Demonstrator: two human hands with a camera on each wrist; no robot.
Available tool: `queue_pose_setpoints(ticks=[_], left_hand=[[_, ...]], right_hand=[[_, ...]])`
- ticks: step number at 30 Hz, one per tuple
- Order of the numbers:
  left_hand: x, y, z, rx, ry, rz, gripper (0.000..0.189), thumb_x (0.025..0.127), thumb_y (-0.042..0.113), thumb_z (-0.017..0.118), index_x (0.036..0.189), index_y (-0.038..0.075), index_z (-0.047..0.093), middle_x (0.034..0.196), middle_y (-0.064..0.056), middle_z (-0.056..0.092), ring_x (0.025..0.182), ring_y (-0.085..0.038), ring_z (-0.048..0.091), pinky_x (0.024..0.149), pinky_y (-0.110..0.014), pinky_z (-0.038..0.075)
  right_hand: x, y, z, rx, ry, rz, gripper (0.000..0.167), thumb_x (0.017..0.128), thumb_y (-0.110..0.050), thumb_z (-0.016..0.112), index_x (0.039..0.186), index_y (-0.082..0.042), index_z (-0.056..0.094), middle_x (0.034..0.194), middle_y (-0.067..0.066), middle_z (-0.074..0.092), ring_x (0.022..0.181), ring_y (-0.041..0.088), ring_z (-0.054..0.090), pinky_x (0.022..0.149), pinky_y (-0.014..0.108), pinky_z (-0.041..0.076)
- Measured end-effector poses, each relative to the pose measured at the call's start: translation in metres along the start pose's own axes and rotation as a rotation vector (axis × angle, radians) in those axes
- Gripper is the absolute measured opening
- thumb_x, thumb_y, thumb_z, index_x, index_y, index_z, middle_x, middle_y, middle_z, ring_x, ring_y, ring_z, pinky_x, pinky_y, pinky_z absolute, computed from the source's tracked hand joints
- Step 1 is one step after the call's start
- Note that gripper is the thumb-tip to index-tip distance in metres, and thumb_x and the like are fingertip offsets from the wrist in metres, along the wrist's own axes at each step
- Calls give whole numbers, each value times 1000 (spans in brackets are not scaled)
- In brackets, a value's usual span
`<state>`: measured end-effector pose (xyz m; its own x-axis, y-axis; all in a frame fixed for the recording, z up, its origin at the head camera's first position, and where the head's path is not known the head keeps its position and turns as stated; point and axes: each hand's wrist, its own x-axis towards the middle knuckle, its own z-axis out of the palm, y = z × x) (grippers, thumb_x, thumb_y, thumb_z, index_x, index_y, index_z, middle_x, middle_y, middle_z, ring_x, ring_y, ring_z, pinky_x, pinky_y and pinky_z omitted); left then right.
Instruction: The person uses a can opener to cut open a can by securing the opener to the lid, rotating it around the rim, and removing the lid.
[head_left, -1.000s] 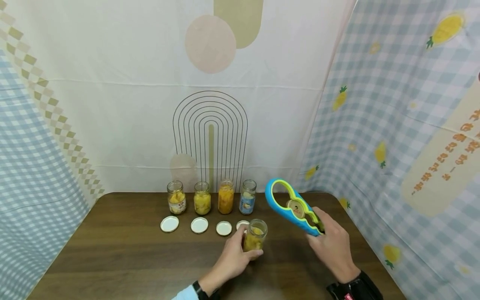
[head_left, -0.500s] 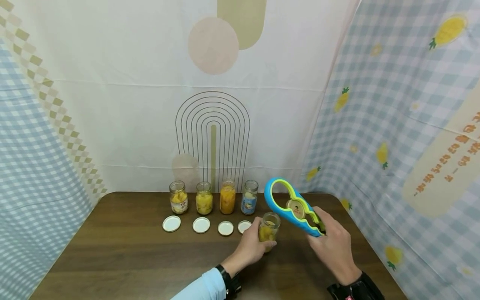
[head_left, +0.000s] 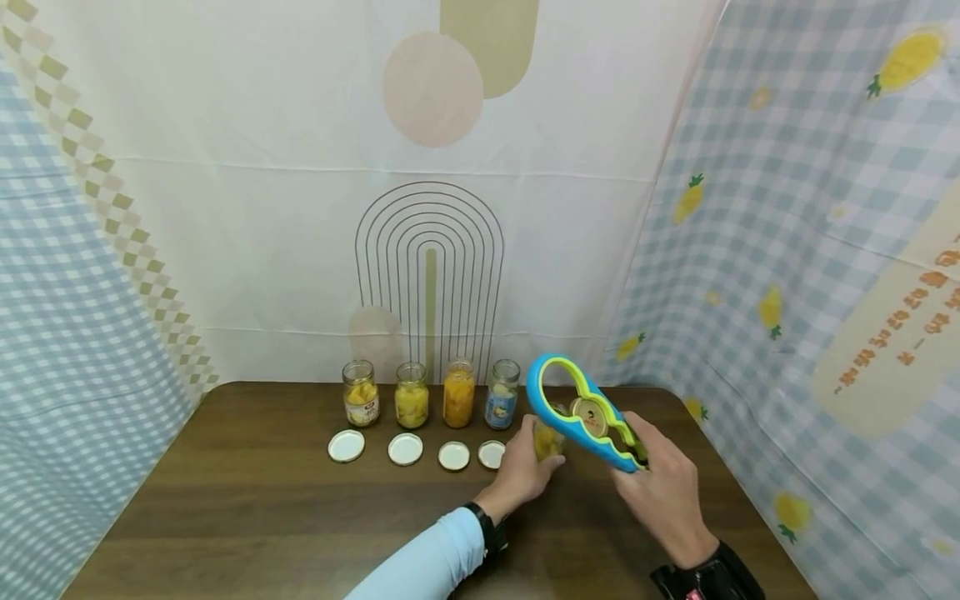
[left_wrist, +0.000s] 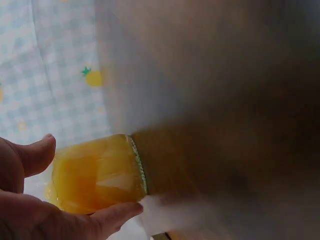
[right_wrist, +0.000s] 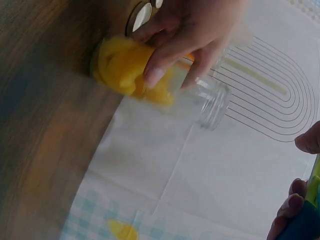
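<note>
My left hand (head_left: 522, 468) grips an uncapped glass jar (head_left: 549, 443) of yellow fruit around its side. In the left wrist view, thumb and fingers lie on both sides of the jar (left_wrist: 100, 175). The jar (right_wrist: 120, 67) looks upright and low over the table in the right wrist view; whether its base touches the wood I cannot tell. My right hand (head_left: 663, 492) grips a blue and lime-green jar opener (head_left: 573, 427) by its handle end, held above the table. A round gold lid (head_left: 590, 417) sits within the opener. In the head view, the opener partly hides the jar's top.
Along the table's back edge stand several open jars of fruit, among them an orange one (head_left: 458, 395) and a blue-labelled one (head_left: 502, 397). Several white-faced lids (head_left: 406, 449) lie before them on the brown table (head_left: 300, 525). Cloth (head_left: 300, 250) hangs behind.
My left hand has carried the jar to the right and toward the back, partly behind the opener. The right hand and opener have stayed nearly in place. The view has shifted slightly.
</note>
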<state>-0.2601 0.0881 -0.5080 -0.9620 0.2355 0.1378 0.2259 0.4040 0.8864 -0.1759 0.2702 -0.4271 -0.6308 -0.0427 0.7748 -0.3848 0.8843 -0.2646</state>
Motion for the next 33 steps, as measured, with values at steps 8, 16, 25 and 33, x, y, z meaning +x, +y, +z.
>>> queue_pose_setpoints(ticks=[8, 16, 25, 33], left_hand=[[48, -33, 20, -13, 13, 116, 65, 101, 22, 77, 155, 16, 40, 133, -11, 68, 122, -29, 67, 98, -51, 58], [87, -53, 36, -20, 99, 170, 21, 105, 16, 65, 86, 19, 56, 78, 2, 57, 71, -12, 56, 65, -30, 47], [76, -19, 8, 20, 116, 91, 12, 97, 15, 77, 101, 6, 69, 94, -10, 72, 88, -20, 69, 82, -44, 58], [68, -12, 4, -22, 70, 64, 11, 98, 12, 74, 102, 3, 71, 102, -13, 73, 94, -23, 70, 88, -44, 59]], right_hand=[[0, 0, 0, 2, 2, -6, 53, 73, -1, 88, 123, -4, 72, 102, 14, 80, 72, 15, 64, 61, 17, 44], [-3, -2, 2, -9, -6, -12, 55, 71, -1, 91, 122, -4, 72, 101, 15, 79, 72, 16, 64, 60, 22, 46], [-7, -3, 2, -12, -14, -17, 57, 68, 0, 91, 121, -4, 71, 98, 12, 78, 73, 11, 60, 60, 22, 47], [-9, -5, 1, -12, -35, 8, 58, 68, -1, 91, 122, -4, 71, 100, 13, 79, 73, 14, 63, 59, 29, 49]])
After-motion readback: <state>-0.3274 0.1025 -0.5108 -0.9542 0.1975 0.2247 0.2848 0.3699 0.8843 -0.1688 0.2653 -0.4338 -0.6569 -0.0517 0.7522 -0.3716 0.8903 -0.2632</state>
